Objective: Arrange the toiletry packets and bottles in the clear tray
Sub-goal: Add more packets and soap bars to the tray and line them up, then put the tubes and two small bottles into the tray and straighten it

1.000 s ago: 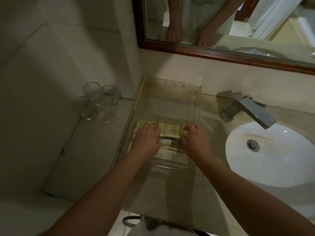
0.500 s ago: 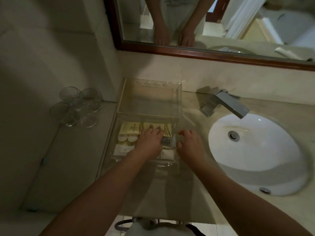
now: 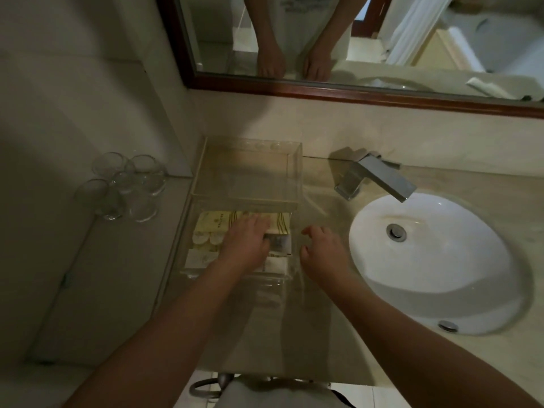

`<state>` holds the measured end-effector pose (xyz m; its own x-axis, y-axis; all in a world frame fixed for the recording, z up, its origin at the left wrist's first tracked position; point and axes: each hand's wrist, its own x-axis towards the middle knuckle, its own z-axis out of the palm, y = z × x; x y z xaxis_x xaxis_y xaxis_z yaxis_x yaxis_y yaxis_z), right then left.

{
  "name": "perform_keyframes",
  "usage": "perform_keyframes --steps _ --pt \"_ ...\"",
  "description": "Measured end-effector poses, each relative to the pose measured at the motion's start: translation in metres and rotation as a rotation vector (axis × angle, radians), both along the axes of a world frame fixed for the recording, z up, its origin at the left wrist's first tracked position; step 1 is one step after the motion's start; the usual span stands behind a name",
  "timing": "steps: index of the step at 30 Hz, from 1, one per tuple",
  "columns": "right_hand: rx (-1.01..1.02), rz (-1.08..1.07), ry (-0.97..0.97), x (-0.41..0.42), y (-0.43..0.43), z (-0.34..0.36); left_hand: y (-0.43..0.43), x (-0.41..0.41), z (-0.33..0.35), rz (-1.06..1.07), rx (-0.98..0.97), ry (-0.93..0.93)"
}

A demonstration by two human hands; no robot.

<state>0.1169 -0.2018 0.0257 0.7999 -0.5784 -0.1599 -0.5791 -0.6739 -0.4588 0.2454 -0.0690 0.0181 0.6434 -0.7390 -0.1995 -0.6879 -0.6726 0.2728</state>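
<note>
Beige stone counter (image 3: 323, 334), dim bathroom. Tiled wall at left, with a lower ledge (image 3: 103, 275) beside the counter. Wood-framed mirror (image 3: 412, 39) above the backsplash reflects the person's two arms. White oval sink (image 3: 441, 260) is set into the counter at right, chrome faucet (image 3: 379, 178) at its back edge.

A cluster of clear glasses (image 3: 123, 187) sits on the ledge by the wall corner.

The clear tray (image 3: 247, 178) sits on the counter left of the sink, against the backsplash. Its back section shows bare. The front section holds the toiletries: a cream packet (image 3: 217, 223) at back left, a striped packet (image 3: 282, 225) at back right, a packet of round pads (image 3: 206, 240), a white packet (image 3: 197, 257) at front left, and a small grey bottle (image 3: 279, 242) lying on its side; labels too blurred to read.

Left hand (image 3: 245, 245) is inside the front section, fingers flat on the packets, not gripping. Right hand (image 3: 322, 251) is just outside the tray's right wall, over the counter, fingers loosely curled, holding nothing.
</note>
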Motion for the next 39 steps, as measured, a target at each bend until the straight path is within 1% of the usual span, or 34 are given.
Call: perform_keyframes --steps 3,6,10,14,16,19,24,32,35,39 --pt "0.019 0.042 -0.022 0.006 0.006 -0.001 0.017 0.013 -0.002 0.116 0.023 -0.007" --pt "0.025 0.071 -0.037 0.01 0.014 -0.004 0.025 0.017 -0.001 0.14 0.037 -0.015" --pt "0.046 0.022 -0.016 0.001 0.007 -0.001 -0.002 0.0 0.014 0.069 -0.08 -0.004" --pt "-0.008 -0.095 -0.037 -0.033 -0.029 0.01 -0.055 -0.029 0.025 -0.064 -0.12 0.066" --pt "-0.04 -0.165 -0.04 -0.059 -0.059 0.02 -0.084 -0.052 0.034 -0.113 -0.148 0.077" --pt "-0.086 -0.272 -0.063 -0.106 -0.114 0.037 -0.129 -0.096 0.05 -0.176 -0.267 0.138" --pt "-0.13 -0.442 -0.097 -0.211 -0.204 0.046 -0.222 -0.189 0.058 -0.363 -0.303 0.132" --pt "-0.087 -0.583 -0.068 -0.375 -0.314 0.027 -0.348 -0.339 0.05 -0.4 -0.242 0.249" --pt "-0.042 -0.607 -0.048 -0.411 -0.337 0.026 -0.377 -0.372 0.055 -0.392 -0.229 0.288" --pt "-0.019 -0.672 -0.047 -0.442 -0.367 0.02 -0.416 -0.393 0.053 -0.393 -0.209 0.304"
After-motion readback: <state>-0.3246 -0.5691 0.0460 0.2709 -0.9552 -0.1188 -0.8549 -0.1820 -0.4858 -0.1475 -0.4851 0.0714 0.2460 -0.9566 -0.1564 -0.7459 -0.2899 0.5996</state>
